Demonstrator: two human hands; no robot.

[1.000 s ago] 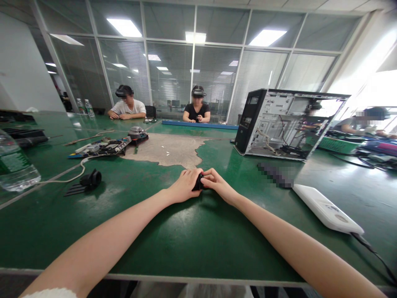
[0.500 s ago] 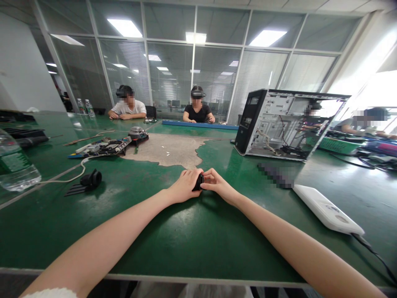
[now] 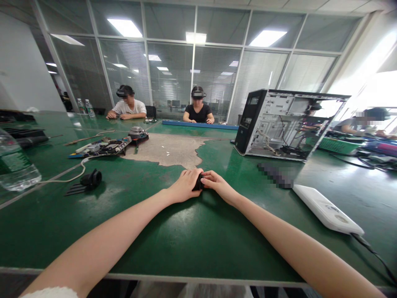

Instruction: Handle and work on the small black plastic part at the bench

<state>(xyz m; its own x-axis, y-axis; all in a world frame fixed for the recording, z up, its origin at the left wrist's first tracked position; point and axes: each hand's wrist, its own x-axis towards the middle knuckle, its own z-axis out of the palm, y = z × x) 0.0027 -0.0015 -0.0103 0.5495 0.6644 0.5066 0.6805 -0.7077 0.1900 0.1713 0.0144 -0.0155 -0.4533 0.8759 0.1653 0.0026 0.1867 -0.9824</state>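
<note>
A small black object (image 3: 197,183) is between my two hands, low over the green table (image 3: 182,244); its kind cannot be made out. My left hand (image 3: 185,185) wraps round it from the left, with the fingers over its far side and the thumb below. From the right, my right hand (image 3: 217,184) pinches at the object's right side with thumb and fingertips. Most of the object is hidden by my fingers. To the left, a black plastic part with a round end and slats (image 3: 89,179) lies on the table.
An open computer case (image 3: 252,124) stands at the right. In front of it lie a blurred dark object (image 3: 276,175) and a white power bank (image 3: 328,209) with a cable. Circuit boards (image 3: 104,147) and a water bottle (image 3: 17,165) are at the left. Two people sit across the table.
My right thumb and fingertips have shifted slightly on the black object's right side. My left hand holds it in the same place. Across the table, both people's hands have moved a little.
</note>
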